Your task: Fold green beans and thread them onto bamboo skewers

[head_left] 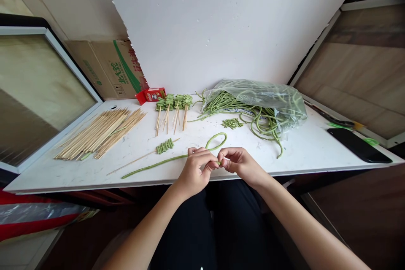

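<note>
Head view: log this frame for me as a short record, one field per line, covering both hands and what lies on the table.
Left hand: pinching a long green bean
Right hand: fingertips at the same bean, close beside the left
Bean shape: loops up behind the hands; one end trails left
Single skewer: bean pieces threaded near one end, lying beyond the trailing bean
Skewer group: threaded with bean pieces, by a red box
Wooden sticks: piled at left
Plastic bag: long beans inside and spilling out
</note>
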Action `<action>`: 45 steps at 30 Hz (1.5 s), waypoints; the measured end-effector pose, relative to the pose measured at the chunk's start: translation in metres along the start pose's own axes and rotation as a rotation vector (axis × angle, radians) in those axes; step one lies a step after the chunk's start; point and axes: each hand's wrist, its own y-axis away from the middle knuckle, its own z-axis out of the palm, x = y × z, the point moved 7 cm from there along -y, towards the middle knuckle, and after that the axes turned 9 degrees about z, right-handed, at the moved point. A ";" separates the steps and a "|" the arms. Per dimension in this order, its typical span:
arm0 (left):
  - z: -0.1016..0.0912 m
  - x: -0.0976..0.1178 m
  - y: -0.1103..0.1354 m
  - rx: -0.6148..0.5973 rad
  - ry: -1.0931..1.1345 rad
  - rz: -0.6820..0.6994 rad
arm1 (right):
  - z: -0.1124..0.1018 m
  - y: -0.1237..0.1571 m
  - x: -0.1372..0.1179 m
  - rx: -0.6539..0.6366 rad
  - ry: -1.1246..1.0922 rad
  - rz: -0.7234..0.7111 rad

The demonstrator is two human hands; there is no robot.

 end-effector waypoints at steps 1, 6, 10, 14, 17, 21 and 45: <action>0.000 0.000 0.000 0.001 0.016 -0.005 | 0.001 -0.001 0.003 -0.024 -0.042 0.025; 0.003 -0.002 0.000 0.013 0.079 -0.022 | 0.004 -0.006 0.019 -0.101 -0.208 0.089; 0.002 -0.008 0.000 0.025 0.126 -0.036 | 0.009 -0.008 0.026 -0.154 -0.324 0.129; -0.005 -0.014 0.000 0.048 0.134 -0.075 | -0.009 -0.007 0.010 -0.062 -0.400 0.035; -0.006 -0.013 0.000 0.042 0.142 -0.097 | -0.049 -0.008 -0.005 0.219 -0.163 -0.061; -0.003 -0.014 0.002 0.087 0.285 -0.116 | -0.122 -0.024 -0.019 0.658 0.271 -0.100; -0.013 -0.011 0.003 0.170 0.018 -0.063 | -0.001 0.011 -0.071 0.113 0.767 -0.387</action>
